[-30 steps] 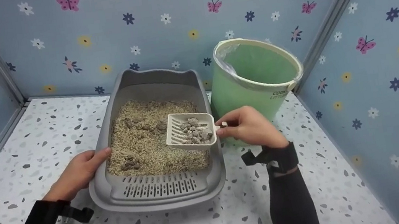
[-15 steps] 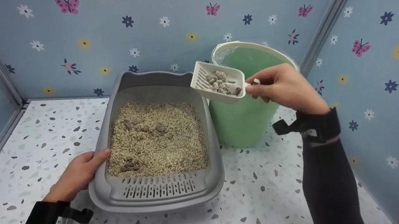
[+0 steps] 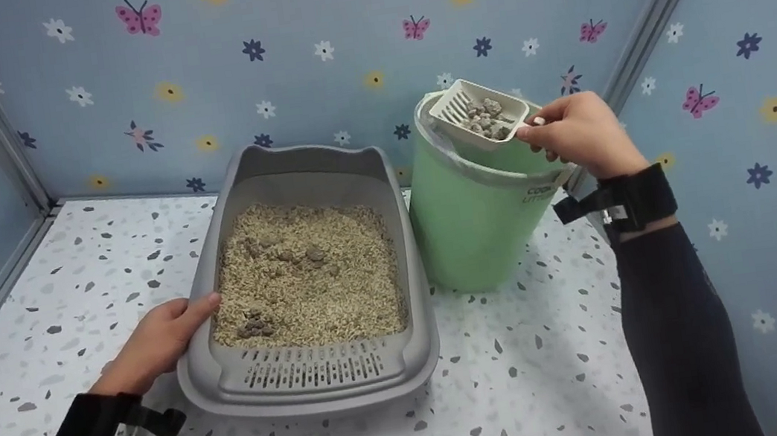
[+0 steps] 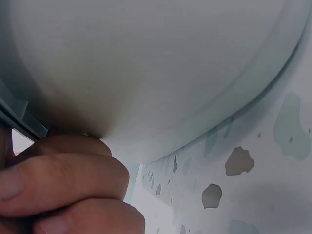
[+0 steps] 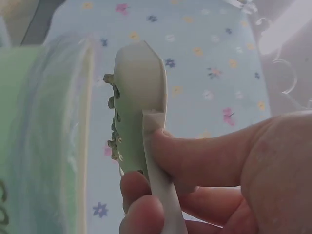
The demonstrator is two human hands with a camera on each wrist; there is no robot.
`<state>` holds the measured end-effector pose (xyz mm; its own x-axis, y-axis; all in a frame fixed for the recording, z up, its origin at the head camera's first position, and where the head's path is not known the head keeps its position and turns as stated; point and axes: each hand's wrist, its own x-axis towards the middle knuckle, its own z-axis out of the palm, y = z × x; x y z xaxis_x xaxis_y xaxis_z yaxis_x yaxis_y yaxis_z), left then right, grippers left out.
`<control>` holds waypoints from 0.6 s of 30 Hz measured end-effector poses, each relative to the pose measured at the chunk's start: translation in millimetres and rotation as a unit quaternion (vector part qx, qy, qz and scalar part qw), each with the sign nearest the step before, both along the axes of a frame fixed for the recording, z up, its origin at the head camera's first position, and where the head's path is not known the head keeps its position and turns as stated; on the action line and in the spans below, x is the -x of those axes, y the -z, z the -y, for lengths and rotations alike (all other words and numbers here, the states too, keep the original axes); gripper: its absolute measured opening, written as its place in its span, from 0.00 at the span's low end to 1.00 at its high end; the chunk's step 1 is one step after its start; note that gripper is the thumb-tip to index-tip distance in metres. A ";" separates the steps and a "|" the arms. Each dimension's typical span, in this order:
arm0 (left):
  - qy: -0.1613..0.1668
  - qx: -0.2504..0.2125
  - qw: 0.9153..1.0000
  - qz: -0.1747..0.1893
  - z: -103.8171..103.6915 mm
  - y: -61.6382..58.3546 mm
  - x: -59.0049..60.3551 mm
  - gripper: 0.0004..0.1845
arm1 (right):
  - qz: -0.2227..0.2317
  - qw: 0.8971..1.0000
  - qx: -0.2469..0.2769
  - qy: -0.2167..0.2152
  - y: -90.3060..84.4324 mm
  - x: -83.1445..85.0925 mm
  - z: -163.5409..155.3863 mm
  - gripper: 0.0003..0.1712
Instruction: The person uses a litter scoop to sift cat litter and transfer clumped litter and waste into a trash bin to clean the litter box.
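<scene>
A beige slotted litter scoop (image 3: 465, 134) carrying several grey-brown clumps (image 3: 483, 118) hangs over the mouth of the green bin (image 3: 472, 229). My right hand (image 3: 584, 136) pinches its handle; in the right wrist view the thumb (image 5: 195, 153) presses along the handle's back, and clumps poke past the scoop's edge. On the left, a grey litter box (image 3: 322, 401) stands on the floor with tan granular litter (image 3: 332, 300) inside. My left hand (image 3: 161, 342) grips its left rim, thumb on top, fingers (image 4: 73, 180) curled underneath in the left wrist view.
Dark clumps (image 3: 255, 324) lie on the litter near the front left, and others farther back. A clear liner (image 5: 73, 112) folds over the bin's rim. Blue flowered panels (image 3: 308, 63) close the back and sides. Speckled flooring (image 3: 515, 381) stretches in front.
My right hand has carried the loaded scoop from above the litter box up and right to over the bin. My left hand has stayed on the box's rim.
</scene>
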<state>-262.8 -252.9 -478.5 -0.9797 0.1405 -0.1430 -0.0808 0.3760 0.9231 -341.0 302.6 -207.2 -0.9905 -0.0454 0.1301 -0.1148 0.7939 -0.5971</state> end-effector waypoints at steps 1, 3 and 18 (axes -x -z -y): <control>0.001 0.000 1.000 0.000 0.4 0.4 -0.4 0.34 | 0.003 1.000 -0.004 0.007 1.3 2.7 -1.1 0.18; 0.002 0.002 1.000 -0.002 1.3 1.8 -0.4 0.36 | 0.007 1.000 -0.016 0.019 3.4 7.1 -2.4 0.18; 0.002 0.002 1.000 -0.001 2.3 2.1 0.4 0.33 | -0.054 0.981 -0.188 -0.013 11.8 11.4 1.5 0.14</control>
<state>-263.2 -255.2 -480.6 -0.9793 0.1443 -0.1419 -0.0774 0.3806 0.9215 -352.4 301.1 -219.0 -0.9696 -0.1349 0.2039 -0.1841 0.9516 -0.2460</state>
